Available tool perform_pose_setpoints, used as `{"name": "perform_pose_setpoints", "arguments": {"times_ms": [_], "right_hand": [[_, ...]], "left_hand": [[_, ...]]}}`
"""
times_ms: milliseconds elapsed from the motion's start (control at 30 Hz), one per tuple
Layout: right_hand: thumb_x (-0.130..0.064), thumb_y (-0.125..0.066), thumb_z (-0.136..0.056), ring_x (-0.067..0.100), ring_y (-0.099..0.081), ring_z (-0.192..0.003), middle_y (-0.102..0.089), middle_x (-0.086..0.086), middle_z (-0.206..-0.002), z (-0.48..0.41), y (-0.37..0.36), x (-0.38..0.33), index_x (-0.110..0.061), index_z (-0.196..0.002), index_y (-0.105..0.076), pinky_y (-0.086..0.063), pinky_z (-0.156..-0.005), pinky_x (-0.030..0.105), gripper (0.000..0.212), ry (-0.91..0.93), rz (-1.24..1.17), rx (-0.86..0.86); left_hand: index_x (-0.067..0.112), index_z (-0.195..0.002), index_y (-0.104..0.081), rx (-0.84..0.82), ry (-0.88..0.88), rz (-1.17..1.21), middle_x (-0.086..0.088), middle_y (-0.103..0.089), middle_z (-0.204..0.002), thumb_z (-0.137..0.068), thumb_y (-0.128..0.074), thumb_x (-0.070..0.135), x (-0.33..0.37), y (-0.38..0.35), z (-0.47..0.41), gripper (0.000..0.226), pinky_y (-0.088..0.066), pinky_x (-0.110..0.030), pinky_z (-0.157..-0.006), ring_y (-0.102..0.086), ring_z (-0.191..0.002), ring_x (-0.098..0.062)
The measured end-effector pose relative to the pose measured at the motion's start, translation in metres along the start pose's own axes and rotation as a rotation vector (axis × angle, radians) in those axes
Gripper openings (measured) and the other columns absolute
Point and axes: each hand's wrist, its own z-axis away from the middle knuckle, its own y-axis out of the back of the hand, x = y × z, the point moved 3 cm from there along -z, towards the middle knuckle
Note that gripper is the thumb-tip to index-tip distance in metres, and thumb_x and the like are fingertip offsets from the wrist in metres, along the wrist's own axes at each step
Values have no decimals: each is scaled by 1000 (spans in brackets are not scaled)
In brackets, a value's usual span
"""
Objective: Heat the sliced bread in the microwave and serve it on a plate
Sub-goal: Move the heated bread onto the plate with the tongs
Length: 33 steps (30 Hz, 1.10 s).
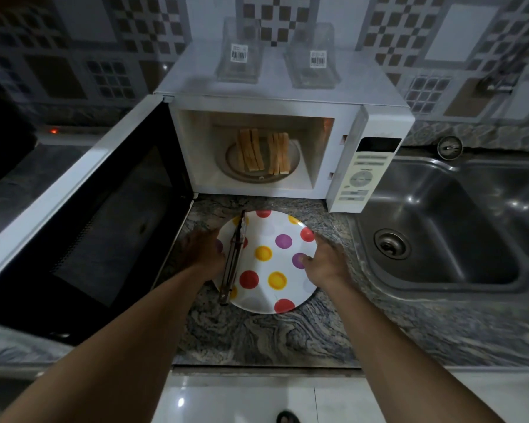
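Observation:
Several slices of bread (263,152) stand on edge in two groups on the turntable inside the white microwave (287,96), whose door (83,215) hangs wide open to the left. In front of it a white plate with coloured dots (266,288) lies on the counter. Metal tongs (234,257) lie along the plate's left side. My left hand (203,251) is at the plate's left rim beside the tongs, blurred. My right hand (326,261) is at the plate's right rim, fingers over the edge.
A steel sink (446,227) sits to the right of the plate. Two clear plastic containers (240,53) stand on top of the microwave. The marbled counter (257,337) ends at a front edge close to me.

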Motion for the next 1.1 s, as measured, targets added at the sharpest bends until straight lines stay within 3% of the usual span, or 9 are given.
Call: {"name": "perform_pose_setpoints", "arguments": {"times_ms": [167,267,367,467,567,733,900,967,1100], "right_hand": [[-32,-69,-89,36,-40,-134,-52,15,-139,3,-2,0,-22,-140,-50,-43,-106,45,55,-33,-23,31],[-31,-68,-90,36,-38,-134,-51,16,-139,6,0,-2,-19,-140,-50,-41,-105,42,54,-40,-15,39],[-27,-67,-92,37,-36,-136,-47,18,-141,12,3,-7,-17,-141,-47,-41,-105,43,54,-48,5,43],[-28,-64,-93,39,-37,-135,-41,19,-141,23,11,-18,-15,-142,-45,-43,-105,46,54,-38,55,63],[-36,-58,-97,38,-43,-129,-48,19,-137,38,12,-39,-12,-141,-46,-45,-102,44,52,100,163,96],[-51,-48,-100,19,-63,-78,-65,0,-77,73,2,-70,-22,-96,-67,-43,-61,28,35,204,-139,-293],[-41,-60,-97,17,-65,-81,-72,3,-87,94,5,-86,-13,-95,-72,-52,-73,34,30,175,-385,-471],[-38,-65,-96,17,-63,-79,-69,3,-85,98,17,-90,-10,-100,-73,-51,-68,30,29,159,-468,-449],[-31,-73,-90,9,-57,-71,-63,-2,-76,102,43,-93,-15,-82,-70,-43,-61,19,18,200,-505,-381]], "left_hand": [[22,-131,-58,147,16,83,-14,-54,-134,-99,-44,37,9,2,2,38,-43,-37,-93,-51,-122,-34],[17,-132,-55,92,15,270,-7,-60,-128,-89,-58,57,18,-3,7,58,-38,-25,-82,-58,-116,-30],[12,-120,-58,-37,6,448,3,-61,-119,-69,-78,63,20,-13,5,74,-45,-24,-89,-60,-108,-20],[11,-101,-72,8,6,243,-5,-71,-103,-73,-79,41,19,-11,2,42,-55,-33,-82,-66,-92,-25],[13,-88,-75,-17,6,343,-8,-72,-94,-76,-77,34,21,-10,3,24,-53,-31,-75,-67,-86,-27],[16,-63,-69,-49,-23,652,-4,-67,-66,-77,-80,22,35,2,10,19,-52,-36,-67,-64,-70,-23],[18,-74,-75,-61,-115,798,-7,-70,-67,-68,-82,31,52,26,19,16,-60,-47,-70,-68,-66,-26],[18,-81,-76,-75,-149,847,-9,-71,-71,-62,-81,40,62,41,28,30,-58,-42,-66,-67,-66,-28],[14,-89,-74,-66,-246,890,1,-71,-77,-85,-74,30,77,68,46,17,-49,-26,-65,-65,-74,-16]]}}
